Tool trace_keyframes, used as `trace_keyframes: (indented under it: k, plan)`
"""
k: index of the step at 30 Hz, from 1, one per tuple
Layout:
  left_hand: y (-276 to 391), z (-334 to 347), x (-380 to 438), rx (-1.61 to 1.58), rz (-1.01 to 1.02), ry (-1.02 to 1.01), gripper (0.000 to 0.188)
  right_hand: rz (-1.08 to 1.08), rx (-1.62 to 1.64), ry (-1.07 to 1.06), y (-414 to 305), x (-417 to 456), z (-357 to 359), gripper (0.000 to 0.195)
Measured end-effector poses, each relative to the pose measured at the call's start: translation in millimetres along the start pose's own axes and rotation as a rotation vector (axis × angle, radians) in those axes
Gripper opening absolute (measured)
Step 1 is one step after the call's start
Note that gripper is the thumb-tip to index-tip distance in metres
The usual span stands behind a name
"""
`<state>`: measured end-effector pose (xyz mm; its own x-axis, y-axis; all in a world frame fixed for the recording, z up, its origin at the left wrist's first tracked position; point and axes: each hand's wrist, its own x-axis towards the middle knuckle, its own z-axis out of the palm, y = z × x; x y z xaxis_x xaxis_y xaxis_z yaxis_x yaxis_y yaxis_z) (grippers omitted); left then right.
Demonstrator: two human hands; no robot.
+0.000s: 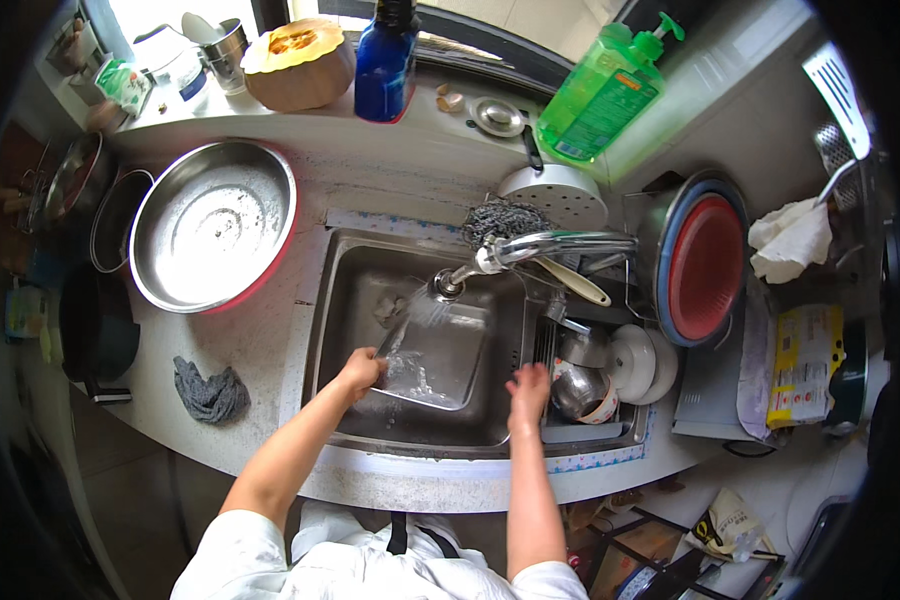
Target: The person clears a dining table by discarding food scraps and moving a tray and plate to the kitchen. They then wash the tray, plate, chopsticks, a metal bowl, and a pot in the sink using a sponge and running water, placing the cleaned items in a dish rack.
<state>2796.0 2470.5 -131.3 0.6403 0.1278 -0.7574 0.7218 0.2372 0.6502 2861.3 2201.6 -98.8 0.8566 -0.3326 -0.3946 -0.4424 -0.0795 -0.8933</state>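
Observation:
My left hand grips the left edge of a rectangular metal tray, which is tilted inside the stainless steel sink. Water runs onto the tray from the spray head of the chrome faucet and splashes over its surface. My right hand is slightly blurred, with fingers apart and nothing in it. It hovers by the sink's right side, near the dish rack. Behind the tray, a small pale crumpled thing lies in the sink; what it is I cannot tell.
Bowls and white plates fill the rack. A large steel basin and a grey cloth are on the left counter. Steel wool sits behind the faucet. On the ledge stand a cut pumpkin and a green pump bottle.

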Motion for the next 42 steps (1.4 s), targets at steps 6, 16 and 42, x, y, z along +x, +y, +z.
trace_keyframes:
  k: [6, 16, 42]
  plan:
    - [-24, -13, -8, -0.292, -0.544, -0.285, 0.019, -0.071, 0.117, 0.011, -70, 93, -16, 0.041]
    - [-72, 38, -87, -1.119, -0.795, -1.297, 0.040, -0.480, -0.242, 0.165, -83, 91, -9, 0.080]
    - [185, 52, -243, 0.976, 0.696, -0.547, 0.030, -1.287, -0.301, -0.591, -243, -86, -66, 0.040]
